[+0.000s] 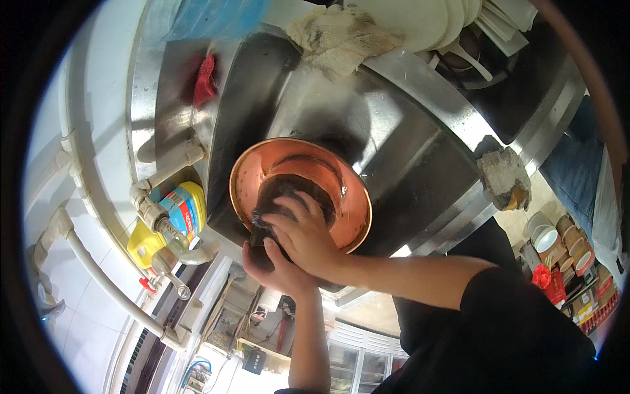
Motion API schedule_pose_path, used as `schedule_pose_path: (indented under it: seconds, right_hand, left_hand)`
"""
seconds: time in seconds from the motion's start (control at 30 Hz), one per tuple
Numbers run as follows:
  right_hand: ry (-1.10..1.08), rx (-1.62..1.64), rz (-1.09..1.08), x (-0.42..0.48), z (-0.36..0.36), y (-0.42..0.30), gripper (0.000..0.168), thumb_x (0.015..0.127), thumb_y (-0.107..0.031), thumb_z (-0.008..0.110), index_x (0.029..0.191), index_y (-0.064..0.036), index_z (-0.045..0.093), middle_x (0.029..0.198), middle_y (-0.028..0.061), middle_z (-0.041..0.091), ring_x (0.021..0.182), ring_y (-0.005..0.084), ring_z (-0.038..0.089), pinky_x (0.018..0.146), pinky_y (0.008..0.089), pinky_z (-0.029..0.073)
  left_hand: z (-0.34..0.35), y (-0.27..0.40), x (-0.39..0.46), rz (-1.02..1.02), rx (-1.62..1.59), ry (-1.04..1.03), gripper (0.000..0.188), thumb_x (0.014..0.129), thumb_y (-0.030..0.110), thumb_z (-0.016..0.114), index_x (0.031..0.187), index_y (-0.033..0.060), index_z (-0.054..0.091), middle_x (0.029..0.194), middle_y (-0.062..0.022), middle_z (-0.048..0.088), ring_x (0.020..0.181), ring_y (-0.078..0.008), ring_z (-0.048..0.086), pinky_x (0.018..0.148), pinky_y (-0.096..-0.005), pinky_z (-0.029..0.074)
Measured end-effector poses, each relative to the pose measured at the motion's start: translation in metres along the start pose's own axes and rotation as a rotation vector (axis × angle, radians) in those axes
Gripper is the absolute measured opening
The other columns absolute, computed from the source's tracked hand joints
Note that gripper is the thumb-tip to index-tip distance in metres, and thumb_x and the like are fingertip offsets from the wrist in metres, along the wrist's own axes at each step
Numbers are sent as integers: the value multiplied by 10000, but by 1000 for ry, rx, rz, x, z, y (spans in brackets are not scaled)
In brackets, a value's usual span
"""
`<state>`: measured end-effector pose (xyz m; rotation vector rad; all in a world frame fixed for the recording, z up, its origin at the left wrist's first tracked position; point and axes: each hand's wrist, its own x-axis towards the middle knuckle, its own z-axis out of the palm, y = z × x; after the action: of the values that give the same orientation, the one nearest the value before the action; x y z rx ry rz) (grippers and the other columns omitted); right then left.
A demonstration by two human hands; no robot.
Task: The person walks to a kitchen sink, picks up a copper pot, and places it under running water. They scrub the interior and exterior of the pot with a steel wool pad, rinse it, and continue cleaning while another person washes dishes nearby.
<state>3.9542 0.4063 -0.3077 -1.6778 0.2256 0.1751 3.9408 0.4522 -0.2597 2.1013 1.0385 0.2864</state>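
Observation:
A copper-coloured metal bowl (352, 197) stands tilted in a stainless steel sink (315, 103). Inside it lies a dark, rounded object (275, 184), its kind hard to make out under my hands. My left hand (278, 271), at the bowl's lower left rim, has its thumb and fingers around a dark part that sticks out past the rim. Across the top of the dark object rests my right hand (307, 234), fingers spread and palm down. A grey, stringy patch like a scourer (260, 216) shows at its fingertips; what is under the palm is hidden.
White plates (418, 24) are stacked beyond the sink, beside a crumpled beige cloth (339, 37). A red cloth (204, 81) lies on the left ledge. Below it, a yellow bottle (197, 202) stands among taps and white pipes. A worn sponge (502, 170) sits on the right edge.

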Motion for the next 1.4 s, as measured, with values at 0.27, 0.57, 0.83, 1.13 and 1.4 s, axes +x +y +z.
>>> schedule_pose_path:
  seconds: [0.27,0.57,0.83,1.13,1.4]
  right_hand:
    - [-398,-103,-230,38,-11,10,219,882,-247,624,1011,-127,753,1201,82,643,1211,332,535,1031,491,431]
    - [-205,-307,-221,23,-16,18,160,851,-187,660,976,-142,749,1109,100,662,1176,329,561,996,493,459]
    - [-135,-257,90,38,-15,65,226,914,-186,647,1114,-131,737,1303,142,582,1274,372,503,1069,482,401]
    - [-26,-285,170,-1,-18,59,256,910,-122,642,1157,-64,677,1343,163,527,1317,397,439,1115,509,353]
    - [-54,-148,340,32,-30,82,251,960,-87,536,1178,-19,642,1225,187,594,1164,381,561,1007,458,448]
  left_hand:
    - [-25,-10,-5,464,542,-265,609,924,349,650,1365,-20,448,1358,-210,483,1218,-367,505,1063,-483,395]
    - [-26,-32,9,685,430,-255,415,882,263,668,1173,-18,576,1263,-198,590,1202,-376,527,1050,-486,386]
    - [-24,-36,10,688,381,-239,433,870,291,677,1162,-17,591,1251,-189,591,1198,-377,528,1057,-501,374]
    - [-22,-36,10,679,412,-246,420,896,275,660,1171,-32,580,1254,-203,580,1213,-381,510,1074,-507,357]
    - [-20,-39,11,671,381,-236,424,872,270,680,1164,-25,591,1248,-195,587,1210,-395,517,1065,-520,382]
